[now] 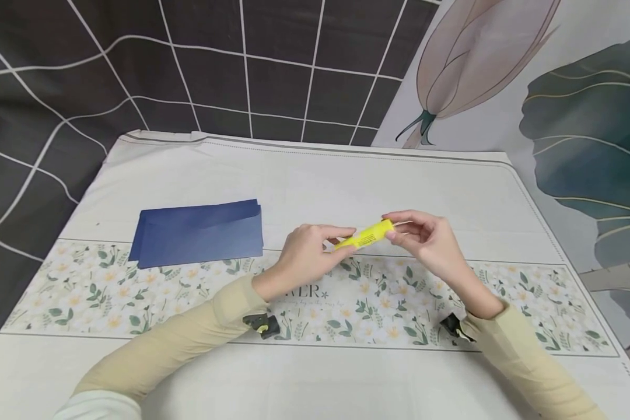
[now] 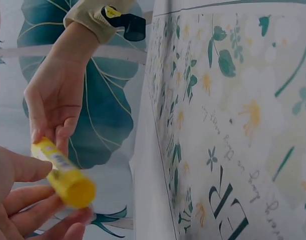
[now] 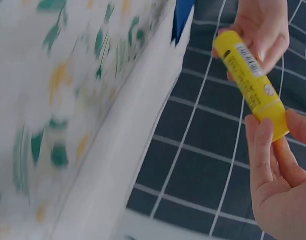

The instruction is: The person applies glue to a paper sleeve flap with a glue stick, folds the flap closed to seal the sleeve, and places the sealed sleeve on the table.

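Note:
A yellow glue stick (image 1: 370,235) with a printed label is held aslant between both hands above the table. My left hand (image 1: 305,249) pinches its lower left end between thumb and fingers. At the other end, my right hand (image 1: 431,240) grips it with the fingertips. The right wrist view shows a barcode on the side of the glue stick (image 3: 250,75), and its cap end lies in the right fingers. To the left of the hands lie dark blue envelopes (image 1: 202,236), overlapping in a small stack.
A white tablecloth (image 1: 315,181) with a printed floral band covers the table. Behind it hangs a dark cloth with a white grid (image 1: 278,87). A flower-printed curtain (image 1: 483,70) hangs at the right. Dark wrist mounts show at both cuffs.

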Motion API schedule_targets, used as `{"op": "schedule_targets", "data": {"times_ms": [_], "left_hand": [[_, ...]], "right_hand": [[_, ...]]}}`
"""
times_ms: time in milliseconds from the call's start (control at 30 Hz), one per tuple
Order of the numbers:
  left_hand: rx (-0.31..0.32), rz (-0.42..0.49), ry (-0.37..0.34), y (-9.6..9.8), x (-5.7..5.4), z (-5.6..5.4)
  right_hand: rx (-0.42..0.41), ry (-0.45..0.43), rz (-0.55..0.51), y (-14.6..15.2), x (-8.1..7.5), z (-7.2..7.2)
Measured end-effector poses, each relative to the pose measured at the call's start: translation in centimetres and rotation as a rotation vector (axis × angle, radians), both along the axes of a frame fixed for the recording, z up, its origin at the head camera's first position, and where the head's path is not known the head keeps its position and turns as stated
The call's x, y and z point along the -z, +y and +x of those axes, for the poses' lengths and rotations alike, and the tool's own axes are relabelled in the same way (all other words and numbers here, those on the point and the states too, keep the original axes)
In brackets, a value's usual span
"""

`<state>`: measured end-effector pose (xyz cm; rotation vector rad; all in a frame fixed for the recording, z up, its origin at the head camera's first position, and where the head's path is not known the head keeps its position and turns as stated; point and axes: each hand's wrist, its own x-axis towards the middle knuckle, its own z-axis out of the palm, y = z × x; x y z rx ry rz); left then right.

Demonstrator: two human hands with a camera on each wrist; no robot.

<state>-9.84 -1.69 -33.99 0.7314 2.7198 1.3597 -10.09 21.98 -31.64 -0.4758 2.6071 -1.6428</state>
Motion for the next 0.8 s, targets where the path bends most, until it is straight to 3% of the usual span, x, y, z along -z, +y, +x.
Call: {"op": "schedule_targets", "data": {"times_ms": [200,367,500,800], "left_hand": [[-0.050,-0.103,0.100,-0.7,0.1,0.0],[-0.069,-0.125,0.161,-1.2,0.3,0.0],[-0.077,-0.150,0.186,-1.6,0.4,-0.1],[-0.110,-0.290,0.227,-2.7,0.6,-0.1]], "right_hand": [[0.119,0.204,0.203,2.2,-0.5,-0.3],[0.203,0.358,0.417,4.2,-0.2,-0.9],[0.244,0.372,0.518,5.5,0.4,-1.4],[0.286,0.363,0.581,7.2,1.3,-1.9]]}}
